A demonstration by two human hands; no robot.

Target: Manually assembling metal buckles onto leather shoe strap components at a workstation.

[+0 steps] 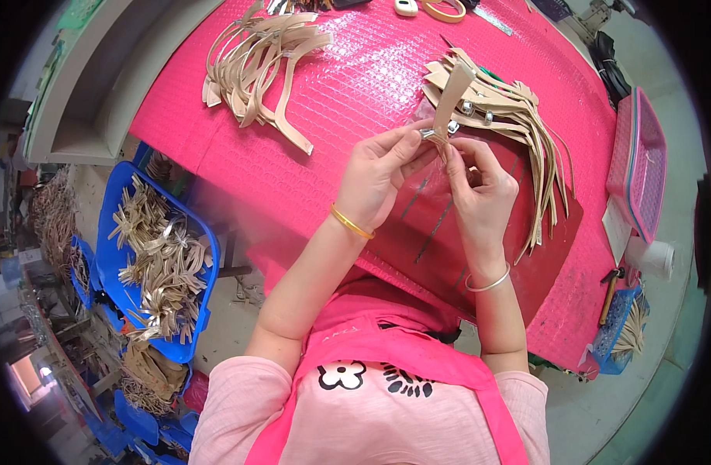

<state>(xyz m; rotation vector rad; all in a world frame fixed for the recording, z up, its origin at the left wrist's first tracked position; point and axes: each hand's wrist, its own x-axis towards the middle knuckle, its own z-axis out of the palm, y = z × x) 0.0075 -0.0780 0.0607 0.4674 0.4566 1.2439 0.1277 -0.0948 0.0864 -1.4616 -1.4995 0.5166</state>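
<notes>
Over the table, a beige strap (453,94) with a small silver buckle (427,134) is held between my two hands. My left hand (380,172), below a gold bangle, is closed and pinches the strap at the buckle. My right hand (482,186), with a silver bangle on its wrist, pinches the same strap just to the right of it. The strap's broad end stands up past my fingertips; its lower part is hidden by my fingers. Just beyond lies a fanned bundle of beige straps (518,108), several bearing silver buckles.
Another pile of beige straps (251,70) lies at the far left of the pink-covered table (293,198). A dark red sheet (417,232) lies under my hands. Left of me stands a blue bin (111,267) of strap pieces. Pink baskets (642,167) and a hammer (607,298) are at right.
</notes>
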